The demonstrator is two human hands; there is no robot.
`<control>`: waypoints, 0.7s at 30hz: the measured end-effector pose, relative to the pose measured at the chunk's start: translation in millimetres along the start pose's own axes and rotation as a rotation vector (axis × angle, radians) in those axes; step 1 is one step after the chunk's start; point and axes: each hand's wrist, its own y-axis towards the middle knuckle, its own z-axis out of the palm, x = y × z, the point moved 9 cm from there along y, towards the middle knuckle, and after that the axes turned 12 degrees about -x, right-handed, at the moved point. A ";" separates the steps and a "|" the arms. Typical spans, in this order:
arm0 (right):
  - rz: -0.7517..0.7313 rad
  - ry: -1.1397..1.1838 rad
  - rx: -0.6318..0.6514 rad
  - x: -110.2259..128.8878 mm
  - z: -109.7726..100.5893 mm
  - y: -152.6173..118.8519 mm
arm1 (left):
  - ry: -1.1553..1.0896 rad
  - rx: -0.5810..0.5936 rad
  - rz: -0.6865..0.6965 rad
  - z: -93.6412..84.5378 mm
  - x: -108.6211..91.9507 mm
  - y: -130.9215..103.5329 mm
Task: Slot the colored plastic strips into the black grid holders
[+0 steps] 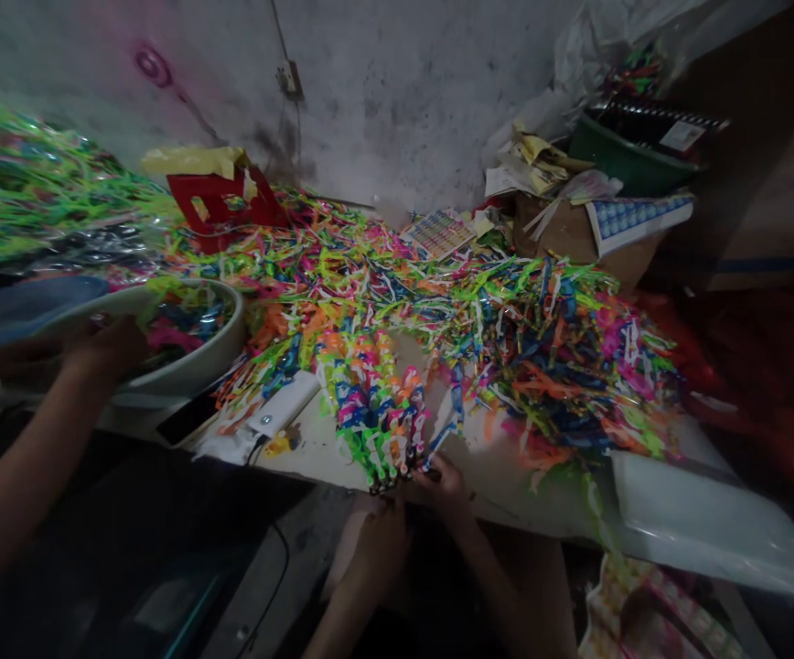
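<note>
Small colourful plastic figures (380, 412) lie in neat rows at the table's front edge, with dark ends nearest me. My left hand (378, 542) is closed at the bottom of these rows; its fingertips are in shadow and what they grip is hidden. Just right of it, my right hand (444, 483) pinches the lower end of a thin blue-and-white plastic piece (442, 434), beside the last row. Behind the rows spreads a large loose heap of similar multicoloured pieces (554, 339). The exact kind of the pieces is too blurred to tell.
At left, a co-worker's hand (109, 346) is over a pale basin (229, 334) of colourful pieces. A white power bank (287, 403) and dark phone (187, 414) lie nearby. A red stool (229, 201) stands behind; clear plastic bags (705, 513) lie at right.
</note>
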 end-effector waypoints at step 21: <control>-0.065 -0.556 0.083 21.4 9.2 6.0 | 0.011 0.002 -0.002 3.7 -2.4 -1.3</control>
